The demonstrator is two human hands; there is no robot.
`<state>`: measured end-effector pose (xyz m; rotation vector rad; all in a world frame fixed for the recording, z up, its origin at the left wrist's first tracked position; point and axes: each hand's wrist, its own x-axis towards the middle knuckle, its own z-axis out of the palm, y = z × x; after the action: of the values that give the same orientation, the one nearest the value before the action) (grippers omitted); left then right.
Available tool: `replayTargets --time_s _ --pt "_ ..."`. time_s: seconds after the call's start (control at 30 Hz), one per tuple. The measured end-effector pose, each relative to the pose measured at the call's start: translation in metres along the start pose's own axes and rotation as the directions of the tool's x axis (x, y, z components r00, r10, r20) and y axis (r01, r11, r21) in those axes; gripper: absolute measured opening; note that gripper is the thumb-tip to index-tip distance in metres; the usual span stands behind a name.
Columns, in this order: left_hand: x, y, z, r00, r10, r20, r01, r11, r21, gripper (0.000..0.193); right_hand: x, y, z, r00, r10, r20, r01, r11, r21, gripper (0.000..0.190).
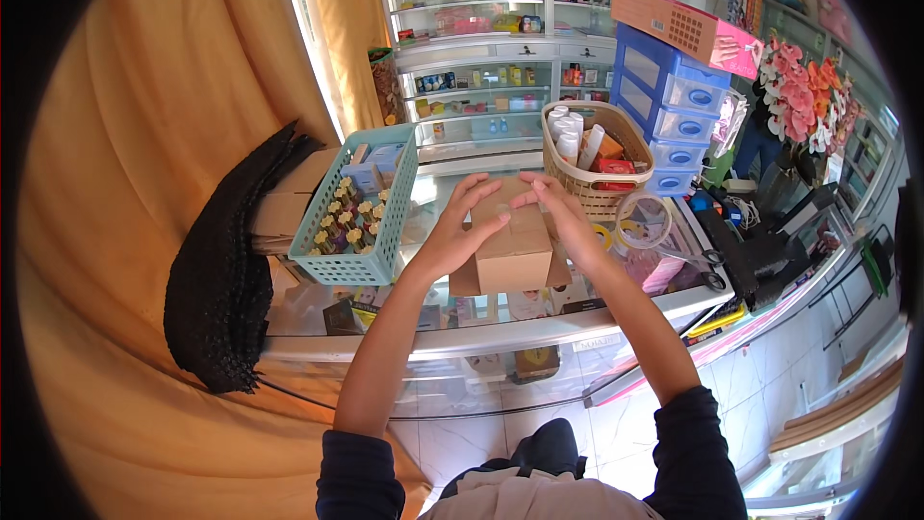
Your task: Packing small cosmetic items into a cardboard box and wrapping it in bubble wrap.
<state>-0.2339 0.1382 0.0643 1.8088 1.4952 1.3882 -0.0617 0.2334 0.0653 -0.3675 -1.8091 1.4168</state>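
Observation:
A small brown cardboard box (pixel 514 253) stands on the glass counter in front of me, with flaps spread out at its lower edge. My left hand (pixel 468 220) lies over the box's left upper side, thumb on its top and fingers apart. My right hand (pixel 554 211) rests at the far right of the same top, fingertips on the cardboard. Neither hand is closed around the box. Right of the box are a roll of clear tape (pixel 644 221), a smaller yellow roll (pixel 602 237) and dark-handled scissors (pixel 712 269).
A teal basket (pixel 346 276) with small bottles stands left, beside folded cardboard (pixel 283 218) and black bubble wrap (pixel 216 267). A beige basket (pixel 605 208) of white bottles is at the back right, near blue plastic drawers (pixel 682 126) topped by a pink carton (pixel 686 29).

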Motion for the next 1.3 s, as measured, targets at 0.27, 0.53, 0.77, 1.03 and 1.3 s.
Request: replayTargets --time_s 0.27,0.53,0.77,1.03,1.3 --pt "0.008 -0.013 0.002 0.991 -0.025 -0.133 0.003 0.987 -0.163 0.037 -0.001 -0.003 0.005 1.000 -0.010 0.009 0.011 1.000 -0.027 0.048" --pt "0.007 -0.007 0.006 0.978 -0.002 -0.210 0.000 1.000 -0.013 0.036 -0.001 0.000 0.005 0.999 -0.032 0.007 0.032 0.999 -0.026 0.048" --pt "0.006 -0.006 0.003 0.981 -0.009 -0.195 0.010 1.000 0.008 0.039 -0.003 0.003 0.006 0.998 -0.064 -0.018 0.060 0.986 -0.156 0.044" --pt "0.006 -0.008 0.001 0.989 -0.001 -0.148 0.009 0.999 0.051 0.040 -0.002 0.000 0.007 0.943 -0.295 -0.153 0.233 0.915 -0.328 0.029" --pt "0.005 -0.014 0.004 0.983 0.032 -0.183 -0.035 0.999 -0.017 0.035 -0.002 0.002 0.000 0.935 -0.325 0.144 0.355 0.846 -0.397 0.029"
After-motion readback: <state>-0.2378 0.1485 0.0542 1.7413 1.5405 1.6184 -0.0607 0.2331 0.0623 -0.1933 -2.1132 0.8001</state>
